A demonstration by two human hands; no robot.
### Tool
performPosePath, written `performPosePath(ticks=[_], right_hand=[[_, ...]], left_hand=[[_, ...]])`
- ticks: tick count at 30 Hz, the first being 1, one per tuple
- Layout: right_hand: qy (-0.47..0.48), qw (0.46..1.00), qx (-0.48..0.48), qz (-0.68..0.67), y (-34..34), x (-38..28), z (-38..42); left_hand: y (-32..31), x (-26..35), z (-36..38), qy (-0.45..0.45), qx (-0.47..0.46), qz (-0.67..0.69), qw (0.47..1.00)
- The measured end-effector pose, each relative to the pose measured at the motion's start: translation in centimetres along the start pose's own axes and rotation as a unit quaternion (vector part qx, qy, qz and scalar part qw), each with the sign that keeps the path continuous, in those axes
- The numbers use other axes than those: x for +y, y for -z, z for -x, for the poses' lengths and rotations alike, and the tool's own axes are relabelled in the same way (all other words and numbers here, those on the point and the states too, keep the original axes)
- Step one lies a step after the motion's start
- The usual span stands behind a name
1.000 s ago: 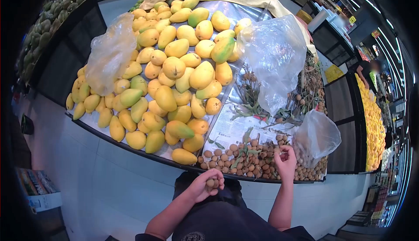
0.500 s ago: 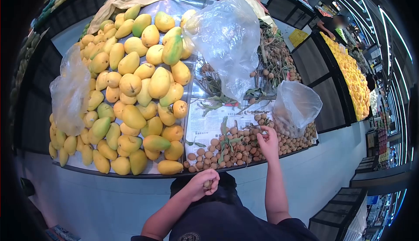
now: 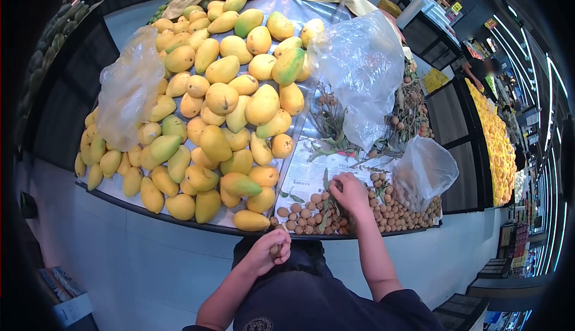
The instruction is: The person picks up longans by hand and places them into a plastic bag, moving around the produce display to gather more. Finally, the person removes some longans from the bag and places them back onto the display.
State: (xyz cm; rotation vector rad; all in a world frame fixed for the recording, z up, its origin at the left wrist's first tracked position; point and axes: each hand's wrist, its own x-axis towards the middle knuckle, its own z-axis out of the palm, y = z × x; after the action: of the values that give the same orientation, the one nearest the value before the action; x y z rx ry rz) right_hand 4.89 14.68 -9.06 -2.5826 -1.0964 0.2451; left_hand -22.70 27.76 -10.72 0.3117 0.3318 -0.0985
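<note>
My left hand (image 3: pixel 271 252) is closed around small brown longans, in front of the stand's near edge. Over the pile of loose longans (image 3: pixel 401 211), my right hand (image 3: pixel 349 193) reaches down with its fingers curled; whatever its fingertips touch is hidden. Green leaves (image 3: pixel 326 208) lie among the fruit just left of it. Newspaper (image 3: pixel 305 178) lines this part of the stand. A clear plastic bag (image 3: pixel 426 169) rests on the longans to the right.
Yellow mangoes (image 3: pixel 221 98) fill the left side, with a plastic bag (image 3: pixel 130 88) on them. A large plastic bag (image 3: pixel 362 70) and leafy stems (image 3: pixel 413 100) lie behind the longans. A person (image 3: pixel 479 70) stands at the far right near yellow fruit (image 3: pixel 494 145).
The view has turned, so the stand appears further right. My right hand has moved left over the longans, toward the leaves. My left hand stays closed at the near edge.
</note>
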Motion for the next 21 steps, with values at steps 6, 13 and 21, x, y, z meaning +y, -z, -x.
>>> performPosePath(ticks=[6,13,21], right_hand=[[-0.025,0.997,-0.053,-0.051,0.6,0.1,-0.6],[-0.091,0.931,0.117,-0.335,1.9,0.6,3.0],[0.154,0.933,-0.071,-0.317,4.2,-7.1,9.2]], left_hand=[[0.2,0.4,-0.3,-0.025,-0.005,0.017,1.000],[-0.2,1.1,-1.3,0.000,-0.008,0.002,1.000],[-3.8,0.9,-4.1,0.079,-0.010,-0.026,0.996]])
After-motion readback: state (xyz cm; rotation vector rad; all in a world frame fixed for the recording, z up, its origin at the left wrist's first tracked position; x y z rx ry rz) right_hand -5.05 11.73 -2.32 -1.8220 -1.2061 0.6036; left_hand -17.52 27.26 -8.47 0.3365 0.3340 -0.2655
